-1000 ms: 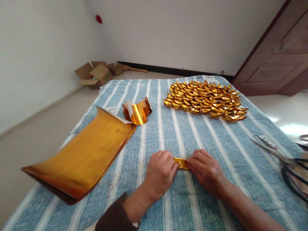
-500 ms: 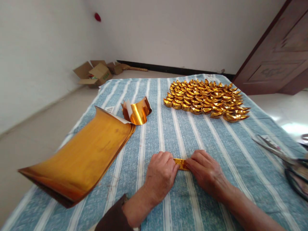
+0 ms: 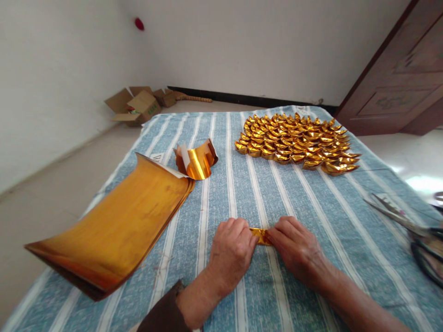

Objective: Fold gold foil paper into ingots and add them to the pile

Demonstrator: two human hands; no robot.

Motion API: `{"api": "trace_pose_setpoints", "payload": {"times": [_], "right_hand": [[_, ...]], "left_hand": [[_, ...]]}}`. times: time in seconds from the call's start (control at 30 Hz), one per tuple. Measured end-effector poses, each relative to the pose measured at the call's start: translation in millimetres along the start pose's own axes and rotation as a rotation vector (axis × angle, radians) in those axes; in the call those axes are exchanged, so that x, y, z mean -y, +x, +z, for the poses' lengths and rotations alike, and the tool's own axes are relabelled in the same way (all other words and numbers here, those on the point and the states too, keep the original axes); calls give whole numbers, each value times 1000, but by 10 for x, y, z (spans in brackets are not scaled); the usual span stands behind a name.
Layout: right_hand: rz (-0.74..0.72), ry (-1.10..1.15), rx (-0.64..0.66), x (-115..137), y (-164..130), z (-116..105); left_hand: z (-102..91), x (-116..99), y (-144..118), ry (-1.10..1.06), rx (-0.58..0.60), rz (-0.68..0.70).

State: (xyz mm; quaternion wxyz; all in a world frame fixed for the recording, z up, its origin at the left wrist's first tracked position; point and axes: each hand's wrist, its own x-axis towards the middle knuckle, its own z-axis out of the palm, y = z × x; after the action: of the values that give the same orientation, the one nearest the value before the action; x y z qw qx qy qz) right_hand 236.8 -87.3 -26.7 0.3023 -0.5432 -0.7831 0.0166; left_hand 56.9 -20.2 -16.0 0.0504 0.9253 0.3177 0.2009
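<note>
Head view: your left hand [image 3: 231,251] and right hand [image 3: 297,249] are both closed on a small folded gold foil strip [image 3: 261,235], pressed on the striped bench cloth [image 3: 263,193]. It looks light, thin and slippery (creases easily), so pinch its ends.

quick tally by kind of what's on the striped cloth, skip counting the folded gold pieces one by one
Foil stack: 1
Curled foil strip: 1
Folded strip between left hand and right hand: 1
Ingot cluster: 1
Scissors: 1
Total: 5
</note>
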Motion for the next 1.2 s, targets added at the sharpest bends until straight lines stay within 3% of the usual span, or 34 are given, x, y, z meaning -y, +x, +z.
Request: {"api": "trace_pose_setpoints", "payload": {"times": [1.2], "right_hand": [[-28,-145,29,19,-30,24]], "left_hand": [[9,-19,5,28,18,-21]]}}
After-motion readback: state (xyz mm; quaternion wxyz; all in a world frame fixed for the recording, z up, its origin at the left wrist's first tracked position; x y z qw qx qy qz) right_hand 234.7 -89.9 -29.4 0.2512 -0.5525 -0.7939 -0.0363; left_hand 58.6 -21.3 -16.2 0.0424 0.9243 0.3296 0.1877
